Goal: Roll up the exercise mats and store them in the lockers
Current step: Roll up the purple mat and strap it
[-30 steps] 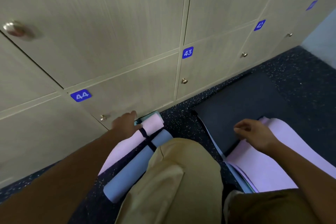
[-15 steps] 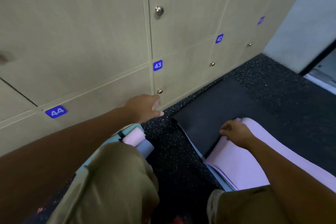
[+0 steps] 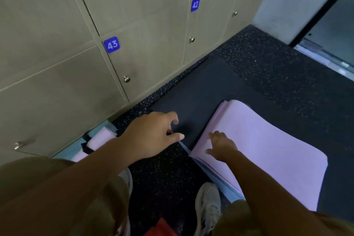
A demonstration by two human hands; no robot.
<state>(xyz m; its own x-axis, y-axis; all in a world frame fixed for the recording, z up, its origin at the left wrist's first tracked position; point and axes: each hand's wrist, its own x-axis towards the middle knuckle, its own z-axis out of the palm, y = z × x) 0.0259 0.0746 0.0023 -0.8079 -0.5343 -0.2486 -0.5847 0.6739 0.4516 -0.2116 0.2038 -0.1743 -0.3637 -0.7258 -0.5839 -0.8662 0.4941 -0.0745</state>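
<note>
Pink mat [image 3: 268,145] lies flat on a dark mat [image 3: 203,86], right hand [image 3: 220,146] resting on it, fingers spread. Left hand [image 3: 153,136] hovers over the dark mat's corner, loosely curled, holding nothing.

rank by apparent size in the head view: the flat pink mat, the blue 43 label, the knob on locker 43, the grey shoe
1. flat pink mat
2. grey shoe, though nearness to the camera enlarges it
3. blue 43 label
4. knob on locker 43

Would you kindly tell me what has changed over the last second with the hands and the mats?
The left hand left the rolled pink and blue mats by the beige lockers and reached right to the flat dark mat, holding nothing. The right hand stays on the flat pink mat; lockers remain closed.
</note>
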